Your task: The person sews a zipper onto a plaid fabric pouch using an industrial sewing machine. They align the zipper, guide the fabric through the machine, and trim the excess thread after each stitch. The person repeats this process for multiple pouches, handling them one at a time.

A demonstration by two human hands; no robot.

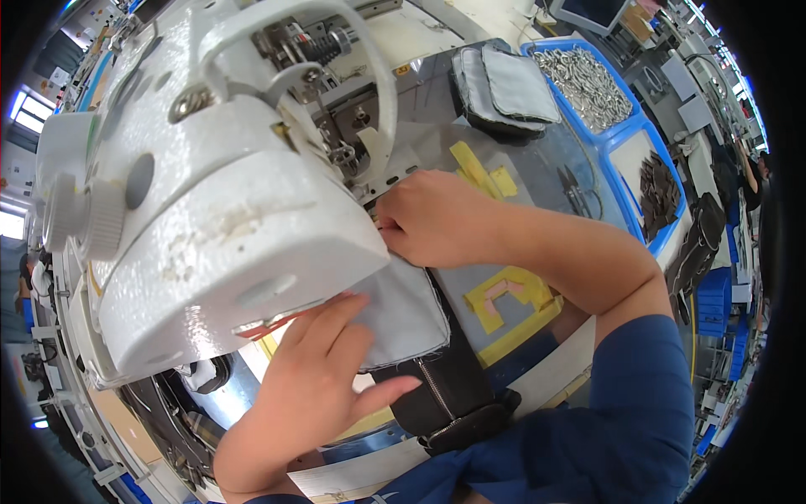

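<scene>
Grey fabric panel [403, 311] lies under the sewing machine [210, 210], soft, light and floppy. Left hand [315, 378] presses flat, fingers spread, on its near edge; right hand [432, 218] pinches it beside the needle, the best holds.

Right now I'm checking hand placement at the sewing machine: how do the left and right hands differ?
The left hand lies flat with fingers spread on the grey fabric panel, near the person; the right hand is curled, fingertips pinching at the panel's far edge close to the white sewing machine. The left hand sits below the machine head, the right beside its needle area. Both are bare and touch the same panel.
</scene>
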